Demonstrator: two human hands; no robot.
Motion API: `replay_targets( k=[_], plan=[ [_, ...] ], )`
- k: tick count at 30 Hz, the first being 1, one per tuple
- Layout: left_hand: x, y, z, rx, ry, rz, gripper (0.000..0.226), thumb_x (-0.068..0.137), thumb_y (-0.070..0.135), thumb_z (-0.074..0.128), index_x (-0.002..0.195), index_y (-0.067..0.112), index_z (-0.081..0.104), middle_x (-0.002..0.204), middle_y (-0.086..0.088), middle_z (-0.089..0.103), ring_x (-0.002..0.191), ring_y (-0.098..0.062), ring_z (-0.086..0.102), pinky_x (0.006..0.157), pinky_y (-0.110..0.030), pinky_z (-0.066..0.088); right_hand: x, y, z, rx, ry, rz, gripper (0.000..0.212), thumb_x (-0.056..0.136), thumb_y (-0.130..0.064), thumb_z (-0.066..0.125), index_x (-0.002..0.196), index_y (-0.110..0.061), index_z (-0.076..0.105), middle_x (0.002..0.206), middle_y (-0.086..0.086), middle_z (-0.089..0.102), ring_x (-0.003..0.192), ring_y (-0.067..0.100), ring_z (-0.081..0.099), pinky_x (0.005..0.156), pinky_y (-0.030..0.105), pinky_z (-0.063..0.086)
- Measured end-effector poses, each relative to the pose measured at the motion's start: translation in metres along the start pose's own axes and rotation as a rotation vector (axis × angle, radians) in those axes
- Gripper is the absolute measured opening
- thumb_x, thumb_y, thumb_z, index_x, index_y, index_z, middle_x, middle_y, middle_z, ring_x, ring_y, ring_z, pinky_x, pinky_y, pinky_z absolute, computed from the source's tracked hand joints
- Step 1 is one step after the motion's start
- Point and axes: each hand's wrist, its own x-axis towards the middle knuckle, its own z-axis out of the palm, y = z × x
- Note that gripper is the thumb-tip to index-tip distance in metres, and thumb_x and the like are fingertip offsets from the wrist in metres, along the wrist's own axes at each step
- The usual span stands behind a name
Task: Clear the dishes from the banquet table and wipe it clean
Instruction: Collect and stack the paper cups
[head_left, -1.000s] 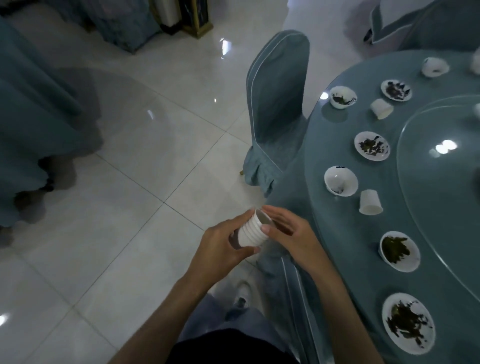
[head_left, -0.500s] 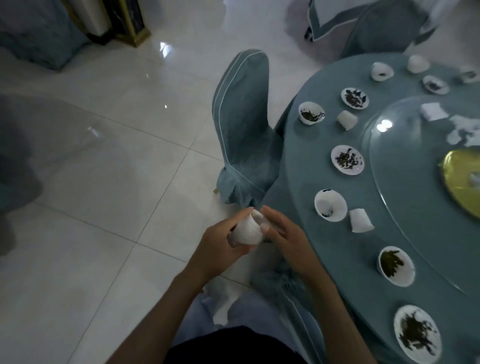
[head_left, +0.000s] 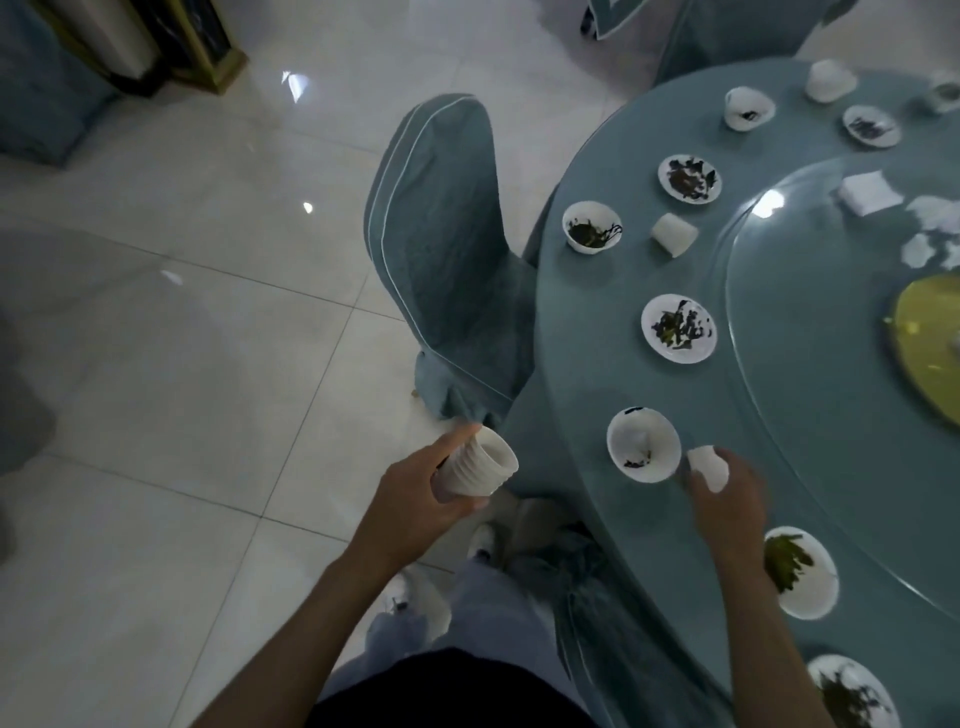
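The stack of white cups (head_left: 478, 465) sat in the left hand (head_left: 415, 493), held out over the tiled floor (head_left: 156, 364) just off the rim of the round blue worktop (head_left: 571, 364). It was tilted, with its open mouth turned up and towards the table. The left fingers wrapped the ribbed side of the stack, the thumb lying along the top, and the forearm ran up from the lower edge of the view.

The right hand (head_left: 727, 493) reached across onto the worktop, its back upward. Its fingers were curled over a lone white cup (head_left: 706, 465) and gripped it, though the hand was slightly blurred. That cup stood just beside a white bowl (head_left: 643, 444) holding a few dark scraps.

Beyond it, a small plate of leaves (head_left: 678, 328) lay near the edge of the glass turntable (head_left: 831, 312). Another plate (head_left: 810, 577) showed partly behind the right forearm. A covered chair (head_left: 447, 249) stood against the worktop's far side.
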Motion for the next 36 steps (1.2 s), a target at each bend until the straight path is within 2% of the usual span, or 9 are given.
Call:
replay_targets(
  k=[4,10,15,19,23,27,29,32,36],
  plan=[
    [0.018,0.016,0.007,0.023,0.004,-0.009,0.078,0.083,0.044,0.084,0.142,0.059,0.037,0.125,0.058,0.043,0.113,0.028,0.048,0.089,0.004,0.04,0.022,0.009,0.005,-0.091,-0.017,0.057,0.042,0.094,-0.033,0.067,0.132,-0.018,0.057,0.127,0.015,0.063,0.114,0.036,0.061,0.099,0.052,0.052],
    [0.037,0.024,0.015,0.048,-0.031,-0.019,0.078,0.082,0.051,0.079,0.146,0.056,0.034,0.129,0.058,0.04,0.114,0.032,0.044,0.089,0.006,0.037,0.021,0.003,-0.001,0.007,-0.09,0.081,0.059,0.094,-0.028,0.071,0.145,-0.034,0.043,0.139,0.017,0.054,0.124,0.041,0.055,0.098,0.06,0.05],
    [0.045,0.031,0.017,0.064,-0.05,-0.003,0.078,0.082,0.052,0.078,0.147,0.056,0.034,0.129,0.06,0.041,0.117,0.028,0.047,0.091,0.004,0.039,0.021,-0.003,-0.02,0.092,0.1,0.064,0.066,0.086,-0.027,0.079,0.143,-0.026,0.047,0.13,0.015,0.062,0.116,0.039,0.061,0.097,0.057,0.052],
    [0.053,0.027,0.017,0.086,-0.036,0.022,0.081,0.084,0.042,0.083,0.147,0.055,0.034,0.129,0.056,0.044,0.116,0.026,0.049,0.094,0.003,0.038,0.017,-0.051,-0.054,0.432,0.204,0.038,0.059,0.083,-0.026,0.082,0.133,-0.018,0.052,0.126,0.011,0.061,0.107,0.031,0.062,0.082,0.038,0.049],
    [0.062,0.027,0.01,0.075,0.006,0.064,0.078,0.084,0.047,0.08,0.146,0.057,0.034,0.133,0.037,0.049,0.117,0.004,0.057,0.096,0.003,0.036,0.006,-0.114,-0.063,0.722,-0.07,-0.171,0.046,0.084,-0.015,0.084,0.124,-0.021,0.063,0.122,0.005,0.064,0.102,0.018,0.069,0.08,0.031,0.058],
    [0.074,0.022,-0.002,0.0,0.073,0.165,0.057,0.084,0.083,0.053,0.136,0.08,0.029,0.127,0.024,0.055,0.118,0.003,0.054,0.101,-0.002,0.039,-0.015,-0.182,-0.045,0.836,-0.377,-0.343,0.048,0.08,-0.016,0.088,0.12,-0.02,0.062,0.117,0.005,0.07,0.107,0.015,0.07,0.083,0.028,0.059],
    [0.08,0.018,-0.013,0.001,0.076,0.175,0.054,0.087,0.071,0.064,0.135,0.075,0.037,0.131,0.019,0.058,0.119,-0.002,0.059,0.108,-0.017,0.045,-0.022,-0.208,-0.036,0.824,-0.461,-0.402,0.05,0.077,-0.031,0.089,0.119,-0.026,0.063,0.122,0.003,0.069,0.115,0.02,0.068,0.09,0.039,0.06],
    [0.091,0.011,-0.03,0.019,0.036,0.12,0.066,0.087,0.034,0.081,0.139,0.056,0.046,0.134,0.023,0.056,0.122,0.002,0.053,0.111,-0.023,0.045,-0.026,-0.245,-0.03,0.742,-0.548,-0.486,0.051,0.08,-0.028,0.086,0.128,-0.024,0.067,0.126,-0.002,0.069,0.118,0.015,0.067,0.095,0.04,0.06],
    [0.106,-0.005,-0.051,0.031,0.04,0.205,0.079,0.087,0.042,0.081,0.155,0.039,0.041,0.132,0.019,0.06,0.112,-0.002,0.061,0.102,-0.015,0.05,-0.021,-0.286,-0.022,0.602,-0.593,-0.59,0.054,0.087,-0.033,0.08,0.139,-0.029,0.063,0.131,-0.003,0.067,0.121,0.016,0.064,0.103,0.04,0.056]
  ],
)
